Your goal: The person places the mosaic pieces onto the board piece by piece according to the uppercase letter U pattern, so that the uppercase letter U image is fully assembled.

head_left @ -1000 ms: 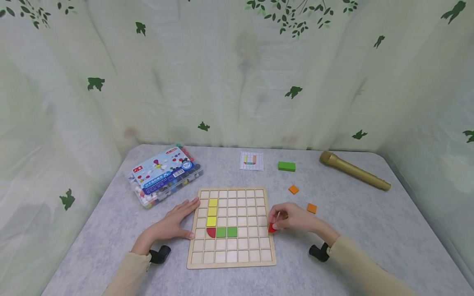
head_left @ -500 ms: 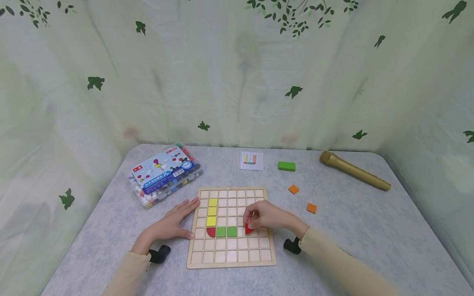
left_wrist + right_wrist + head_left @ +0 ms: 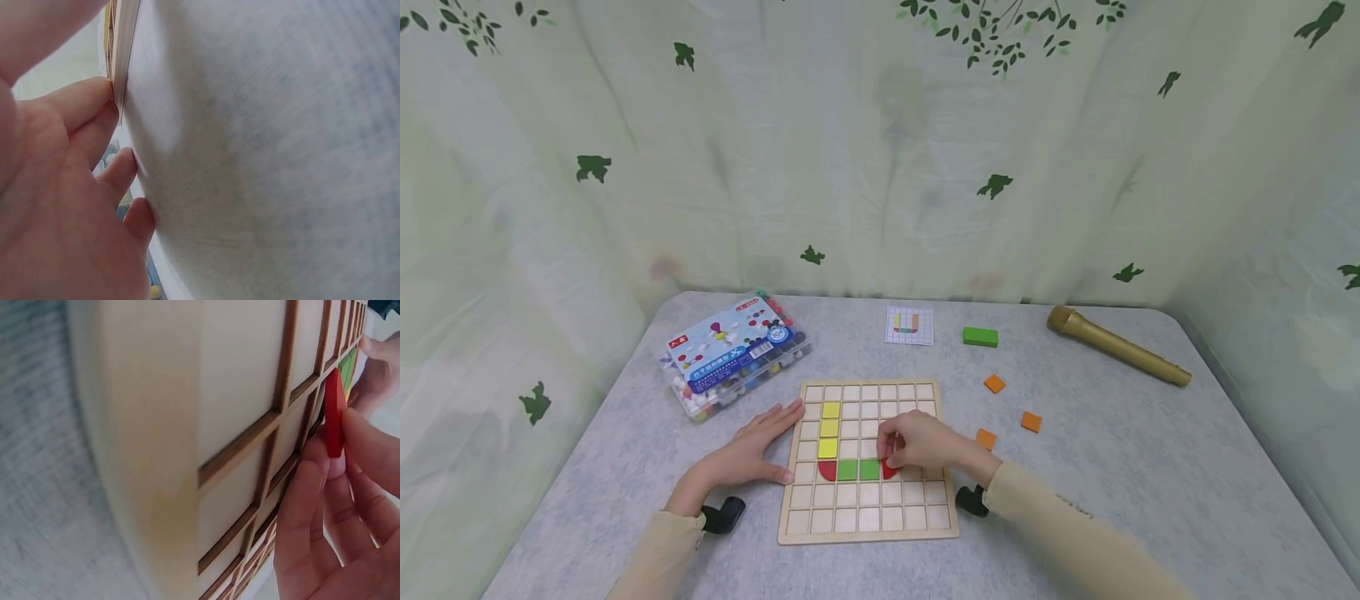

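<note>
My right hand (image 3: 921,440) pinches a red quarter-round tile (image 3: 335,415) between thumb and fingers, over the wooden grid board (image 3: 859,533). The tile is at the cell just right of two green square tiles (image 3: 858,470). Left of the greens lies another red quarter-round tile (image 3: 827,471), and above it a column of yellow square tiles (image 3: 829,427). With fingers spread, my left hand (image 3: 743,454) rests at the board's left edge. In the left wrist view the fingertips (image 3: 100,90) touch the board's side.
Orange square tiles (image 3: 1032,422) lie right of the board, one partly behind my right wrist. Behind are a small pattern card (image 3: 909,326), a green block (image 3: 981,337) and a gold microphone-shaped object (image 3: 1118,346). A clear box with a blue label (image 3: 735,354) stands back left.
My right hand has carried the red tile left, from the board's right edge to beside the green tiles. A third orange tile has come into sight. The left hand stays put.
</note>
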Demonstrator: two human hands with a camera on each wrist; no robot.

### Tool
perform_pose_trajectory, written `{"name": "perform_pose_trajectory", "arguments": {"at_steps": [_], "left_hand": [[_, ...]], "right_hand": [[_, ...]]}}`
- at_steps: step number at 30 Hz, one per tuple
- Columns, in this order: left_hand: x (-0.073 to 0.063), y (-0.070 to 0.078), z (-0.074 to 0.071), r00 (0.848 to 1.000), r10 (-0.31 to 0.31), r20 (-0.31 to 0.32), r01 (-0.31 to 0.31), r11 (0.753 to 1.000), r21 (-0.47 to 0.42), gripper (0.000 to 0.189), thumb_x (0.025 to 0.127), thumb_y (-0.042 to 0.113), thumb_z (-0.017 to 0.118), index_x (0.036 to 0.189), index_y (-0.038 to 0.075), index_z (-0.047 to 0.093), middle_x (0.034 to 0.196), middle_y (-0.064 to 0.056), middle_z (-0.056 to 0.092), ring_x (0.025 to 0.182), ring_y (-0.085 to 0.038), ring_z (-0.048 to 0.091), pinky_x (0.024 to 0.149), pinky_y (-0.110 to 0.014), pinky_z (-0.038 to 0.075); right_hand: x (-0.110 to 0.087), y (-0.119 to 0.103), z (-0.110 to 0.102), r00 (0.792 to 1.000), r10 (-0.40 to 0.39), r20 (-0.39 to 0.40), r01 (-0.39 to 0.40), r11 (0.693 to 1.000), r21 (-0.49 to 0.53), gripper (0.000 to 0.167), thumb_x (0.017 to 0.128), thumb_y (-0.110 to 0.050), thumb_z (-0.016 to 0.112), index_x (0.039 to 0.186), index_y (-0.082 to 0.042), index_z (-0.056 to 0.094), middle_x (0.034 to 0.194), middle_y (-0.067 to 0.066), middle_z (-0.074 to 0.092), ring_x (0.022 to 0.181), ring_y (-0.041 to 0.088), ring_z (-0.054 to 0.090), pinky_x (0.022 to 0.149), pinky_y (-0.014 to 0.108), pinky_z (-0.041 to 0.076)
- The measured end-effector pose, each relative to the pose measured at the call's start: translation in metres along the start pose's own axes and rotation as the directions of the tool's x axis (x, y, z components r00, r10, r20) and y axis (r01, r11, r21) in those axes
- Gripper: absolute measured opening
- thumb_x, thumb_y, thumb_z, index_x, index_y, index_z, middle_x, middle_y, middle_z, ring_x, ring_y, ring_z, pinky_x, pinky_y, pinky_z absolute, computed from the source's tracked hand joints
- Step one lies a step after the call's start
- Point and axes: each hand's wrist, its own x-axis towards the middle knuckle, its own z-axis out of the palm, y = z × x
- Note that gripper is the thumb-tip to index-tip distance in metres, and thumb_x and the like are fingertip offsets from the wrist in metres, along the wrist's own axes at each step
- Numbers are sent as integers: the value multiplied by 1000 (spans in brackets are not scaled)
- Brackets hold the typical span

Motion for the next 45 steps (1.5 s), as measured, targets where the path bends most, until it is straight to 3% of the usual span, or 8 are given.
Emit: {"name": "perform_pose_trajectory", "arguments": {"at_steps": [11,17,25,37,45], "left_hand": [[0,0,0,1000,-4,1,4,1000,-4,100,78,41,77,152,4,22,158,-15,15,142,-43,5,107,-65,6],[0,-1,0,1000,-3,2,3,1000,-1,100,78,42,76,152,4,21,158,-16,15,142,-43,5,108,-64,6],[0,-1,0,1000,-6,4,6,1000,-2,99,78,42,76,152,5,21,158,-15,15,142,-42,4,107,-66,6],[0,0,-1,1000,-6,6,6,1000,0,100,78,43,76,152,5,22,158,-15,14,142,-43,4,107,-65,6],[-1,2,-1,1000,-5,10,5,1000,-5,100,78,43,75,152,4,21,158,-16,14,142,-43,3,107,-66,5]], "right_hand": [[-1,-3,4,1000,8,-23,-10,993,-117,21,82,-4,72,78,-22,62,68,-13,54,63,4,47,59,20,41],[-3,6,-1,999,-46,-21,47,997,53,16,85,0,68,83,-16,66,73,-8,60,68,7,52,64,23,46],[-21,28,-19,996,-45,-72,62,962,265,9,88,-3,67,97,-4,67,91,4,65,82,15,58,74,27,48],[-71,74,-57,986,45,-162,17,933,360,17,92,-6,62,105,4,63,103,18,63,88,28,58,71,32,53],[-97,90,-68,974,96,-205,-10,923,384,22,92,-9,63,108,6,62,107,22,61,85,27,61,68,33,53]]}}
